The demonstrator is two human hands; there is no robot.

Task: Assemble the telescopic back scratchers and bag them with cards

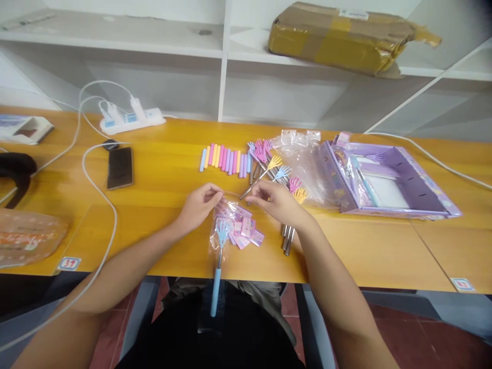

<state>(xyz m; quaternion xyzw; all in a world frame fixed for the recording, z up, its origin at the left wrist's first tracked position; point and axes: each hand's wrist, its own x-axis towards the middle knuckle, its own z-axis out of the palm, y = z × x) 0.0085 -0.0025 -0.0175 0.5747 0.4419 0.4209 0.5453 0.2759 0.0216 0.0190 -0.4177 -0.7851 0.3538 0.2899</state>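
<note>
Though apart, hands (198,206) nearly level

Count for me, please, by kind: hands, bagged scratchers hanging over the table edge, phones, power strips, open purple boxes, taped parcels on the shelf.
Left hand and right hand: 2
Bagged scratcher over the edge: 1
Phone: 1
Power strip: 1
Open purple box: 1
Taped parcel: 1
Total: 7
</note>
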